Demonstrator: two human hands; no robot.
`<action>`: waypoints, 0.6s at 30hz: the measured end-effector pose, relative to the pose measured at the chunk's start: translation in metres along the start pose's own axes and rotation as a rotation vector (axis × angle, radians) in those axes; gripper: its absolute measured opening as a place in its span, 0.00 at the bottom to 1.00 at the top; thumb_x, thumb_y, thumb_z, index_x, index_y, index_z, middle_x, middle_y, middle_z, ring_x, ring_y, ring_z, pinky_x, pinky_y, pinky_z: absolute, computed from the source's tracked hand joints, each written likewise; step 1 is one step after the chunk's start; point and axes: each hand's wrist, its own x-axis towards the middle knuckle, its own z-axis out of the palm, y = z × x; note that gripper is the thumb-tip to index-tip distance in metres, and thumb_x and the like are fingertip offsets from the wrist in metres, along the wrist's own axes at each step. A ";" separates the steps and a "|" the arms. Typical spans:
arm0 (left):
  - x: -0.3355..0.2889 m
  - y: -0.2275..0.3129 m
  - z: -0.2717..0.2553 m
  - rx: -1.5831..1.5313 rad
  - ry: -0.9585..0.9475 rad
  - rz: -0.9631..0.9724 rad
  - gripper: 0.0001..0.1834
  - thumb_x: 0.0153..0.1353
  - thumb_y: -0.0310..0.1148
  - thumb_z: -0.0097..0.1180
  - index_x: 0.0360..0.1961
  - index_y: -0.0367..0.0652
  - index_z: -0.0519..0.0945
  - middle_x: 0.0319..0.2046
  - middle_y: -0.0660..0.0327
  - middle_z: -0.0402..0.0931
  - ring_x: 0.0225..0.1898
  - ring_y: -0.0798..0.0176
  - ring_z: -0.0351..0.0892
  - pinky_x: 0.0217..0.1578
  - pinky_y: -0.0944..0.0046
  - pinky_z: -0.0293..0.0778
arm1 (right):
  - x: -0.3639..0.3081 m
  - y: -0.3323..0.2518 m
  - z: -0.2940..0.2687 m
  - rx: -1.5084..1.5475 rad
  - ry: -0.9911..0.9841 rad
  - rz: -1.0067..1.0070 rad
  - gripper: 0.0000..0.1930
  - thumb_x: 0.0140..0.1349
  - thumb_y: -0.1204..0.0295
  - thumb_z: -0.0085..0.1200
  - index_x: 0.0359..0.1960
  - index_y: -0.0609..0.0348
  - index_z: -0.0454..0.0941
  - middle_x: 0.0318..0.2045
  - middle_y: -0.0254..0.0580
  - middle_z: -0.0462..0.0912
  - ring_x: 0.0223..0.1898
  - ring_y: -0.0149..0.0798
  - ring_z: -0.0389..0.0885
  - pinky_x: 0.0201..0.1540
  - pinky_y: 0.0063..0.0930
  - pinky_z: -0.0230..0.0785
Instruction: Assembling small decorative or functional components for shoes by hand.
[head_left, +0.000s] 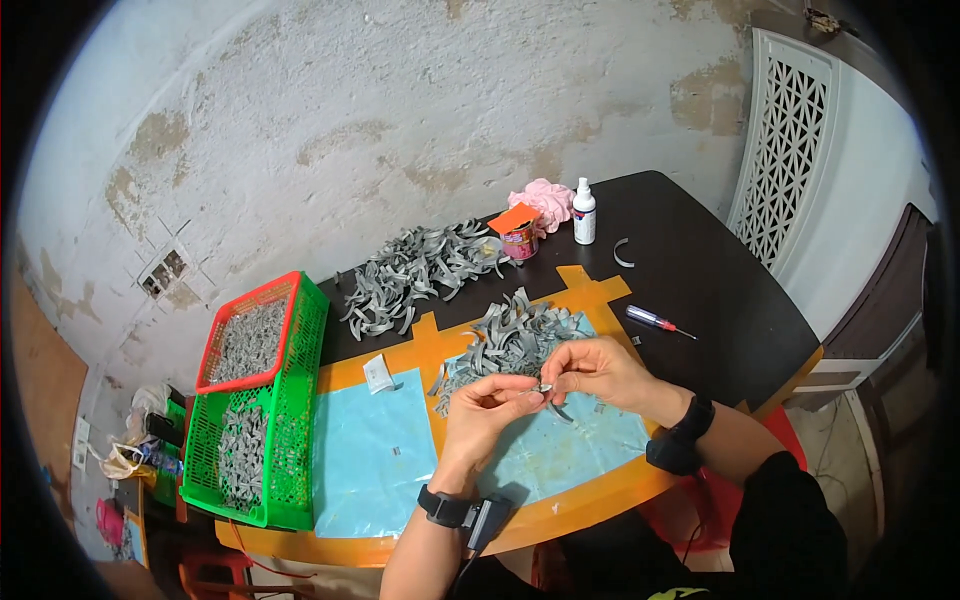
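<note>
My left hand (488,412) and my right hand (605,375) meet over the table's near middle, fingertips pinched together. Between them is a small grey piece (545,388), mostly hidden by the fingers. From under the fingertips a dark grey curved strip (561,412) sticks out; whether it is joined to the small piece I cannot tell. Just beyond my hands lies a heap of grey curved strips (515,335), spread on blue plastic sheeting (560,460).
A larger heap of grey strips (420,265) lies at the back. A red basket (290,300) sits on a green basket (290,450) at left, both holding small grey parts. A screwdriver (650,318), white spray bottle (584,215), tin (519,242) and pink cloth (546,203) stand or lie farther back.
</note>
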 end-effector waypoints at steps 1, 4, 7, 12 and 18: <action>-0.001 0.000 0.000 0.065 0.017 0.012 0.11 0.53 0.18 0.63 0.39 0.34 0.81 0.35 0.54 0.82 0.37 0.67 0.82 0.41 0.70 0.77 | 0.000 0.003 -0.003 -0.025 -0.018 -0.021 0.04 0.61 0.78 0.54 0.36 0.64 0.75 0.35 0.37 0.77 0.35 0.29 0.78 0.40 0.23 0.72; -0.001 0.000 -0.001 0.191 0.009 0.094 0.11 0.52 0.19 0.64 0.39 0.34 0.81 0.36 0.56 0.82 0.37 0.71 0.81 0.40 0.73 0.76 | 0.000 0.002 -0.003 -0.055 -0.033 -0.046 0.05 0.62 0.76 0.55 0.38 0.64 0.76 0.34 0.35 0.79 0.35 0.28 0.78 0.40 0.22 0.73; -0.002 -0.002 0.001 0.442 0.056 0.170 0.13 0.52 0.20 0.64 0.41 0.35 0.81 0.37 0.59 0.82 0.37 0.73 0.79 0.39 0.74 0.76 | 0.002 -0.001 0.002 -0.052 -0.023 -0.064 0.05 0.62 0.77 0.55 0.38 0.64 0.78 0.34 0.35 0.79 0.35 0.28 0.78 0.40 0.22 0.73; -0.002 0.002 0.008 0.501 0.069 0.245 0.17 0.52 0.19 0.64 0.45 0.36 0.80 0.39 0.60 0.81 0.37 0.73 0.79 0.40 0.73 0.76 | 0.002 0.003 0.001 -0.063 -0.007 -0.014 0.05 0.61 0.77 0.55 0.38 0.64 0.79 0.34 0.35 0.79 0.34 0.28 0.78 0.40 0.22 0.73; -0.005 0.005 0.012 0.464 0.068 0.264 0.21 0.51 0.16 0.63 0.48 0.35 0.76 0.39 0.56 0.81 0.38 0.68 0.80 0.41 0.70 0.76 | 0.000 0.000 0.005 -0.014 0.046 0.092 0.05 0.60 0.79 0.56 0.37 0.65 0.78 0.32 0.37 0.79 0.33 0.29 0.79 0.38 0.22 0.73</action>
